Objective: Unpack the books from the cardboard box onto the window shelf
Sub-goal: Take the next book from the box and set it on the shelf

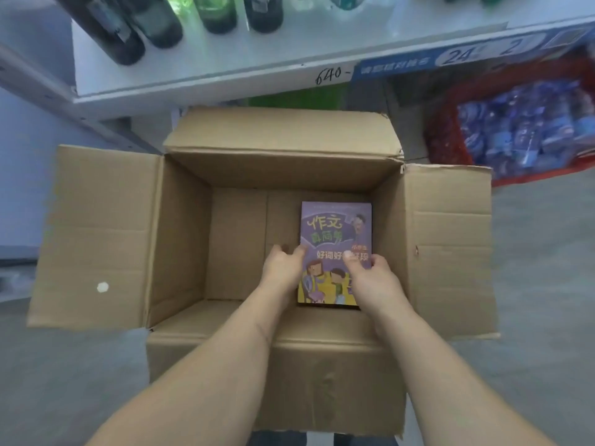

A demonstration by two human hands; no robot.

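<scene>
Lying flat in cardboard box (180,239): purple book (335,233), cartoon cover, seemingly stacked

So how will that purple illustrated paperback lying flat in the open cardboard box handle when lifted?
The purple illustrated paperback looks thin with a soft cover, so probably light and somewhat bendy. It lies flat on the cardboard box floor, so an edge likely needs prying up. Left hand and right hand at both sides should limit sagging.

purple book (335,235), brown box (106,233), red basket (446,136)
</scene>
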